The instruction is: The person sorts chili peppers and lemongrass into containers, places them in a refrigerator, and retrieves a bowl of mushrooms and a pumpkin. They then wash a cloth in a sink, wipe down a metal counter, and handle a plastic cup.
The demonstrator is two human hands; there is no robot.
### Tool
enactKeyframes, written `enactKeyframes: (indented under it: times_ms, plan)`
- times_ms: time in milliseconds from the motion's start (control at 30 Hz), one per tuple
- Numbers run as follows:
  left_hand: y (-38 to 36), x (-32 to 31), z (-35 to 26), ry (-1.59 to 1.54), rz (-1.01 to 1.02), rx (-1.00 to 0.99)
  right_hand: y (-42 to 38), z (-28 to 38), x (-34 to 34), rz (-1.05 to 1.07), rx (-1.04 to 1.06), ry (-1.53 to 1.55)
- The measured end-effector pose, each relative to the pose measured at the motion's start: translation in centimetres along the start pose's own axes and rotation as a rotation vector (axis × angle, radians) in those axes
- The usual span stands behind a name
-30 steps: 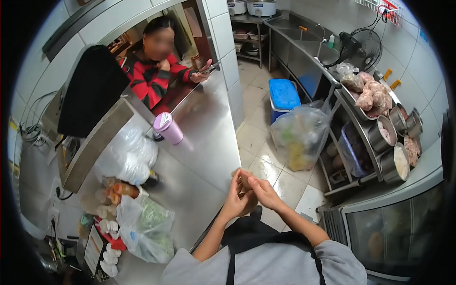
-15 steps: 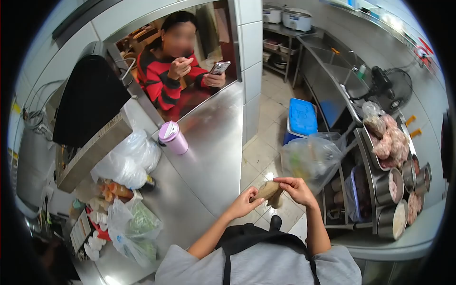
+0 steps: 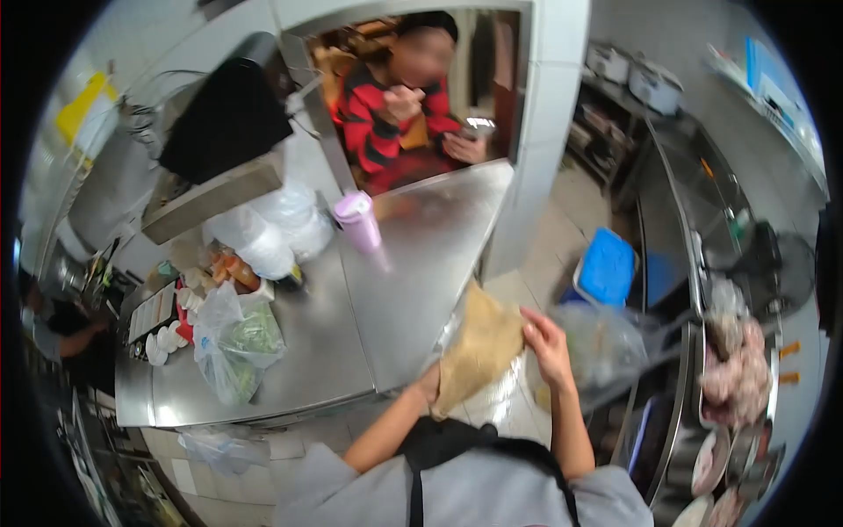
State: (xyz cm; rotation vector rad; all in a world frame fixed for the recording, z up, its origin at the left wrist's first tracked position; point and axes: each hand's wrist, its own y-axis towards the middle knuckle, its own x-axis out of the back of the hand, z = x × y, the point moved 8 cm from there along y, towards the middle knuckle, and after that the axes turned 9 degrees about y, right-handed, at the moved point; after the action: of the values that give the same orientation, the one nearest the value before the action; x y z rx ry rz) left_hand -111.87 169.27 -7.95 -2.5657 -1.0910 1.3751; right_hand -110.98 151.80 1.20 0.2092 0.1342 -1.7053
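A tan, creased sheet of cloth (image 3: pixel 479 350) is spread out in front of my body, above the tiled floor beside the counter. My left hand (image 3: pixel 428 385) is closed on its lower left edge, with the fingers mostly hidden behind it. At the right edge, my right hand (image 3: pixel 546 344) pinches it between thumb and fingers, somewhat blurred. The steel counter (image 3: pixel 351 351) lies just left of the cloth. A clear plastic bag (image 3: pixel 606 342) with something inside hangs right of my right hand.
A lilac tumbler (image 3: pixel 358 222) and plastic bags of greens (image 3: pixel 250 338) stand on the counter. Behind the window, a person in red and black stripes (image 3: pixel 369 123) holds a phone. A blue-lidded box (image 3: pixel 606 268) is on the floor; raw meat (image 3: pixel 738 373) sits in trays at right.
The cloth was bunched small between both hands and is now spread wide. My view has turned left, showing more of the counter and another person at far left.
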Motion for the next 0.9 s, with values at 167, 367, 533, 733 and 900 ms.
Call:
enactKeyframes:
  times_ms: [167,367,533,733,900]
  plan:
    - [-0.9,0.5,1.8,-0.067,0.25,-0.154,-1.9,-6.3,-1.7,0.345,-0.252,0.17]
    - [-4.4,0.2,1.1,0.018,-0.23,-0.222,-2.4,-8.8,-5.1,0.443,-0.383,0.318]
    - [-8.2,2.6,-0.3,-0.111,-0.496,-0.394,-0.4,-7.7,-6.7,0.395,-0.314,0.383]
    - [-11.4,3.3,-0.9,-0.016,-0.279,-0.576,0.4,-5.7,-9.8,0.45,-0.265,0.383]
    - [-14.9,1.2,-2.6,0.206,-0.607,-0.545,0.1,-5.9,-11.1,0.471,-0.27,0.408]
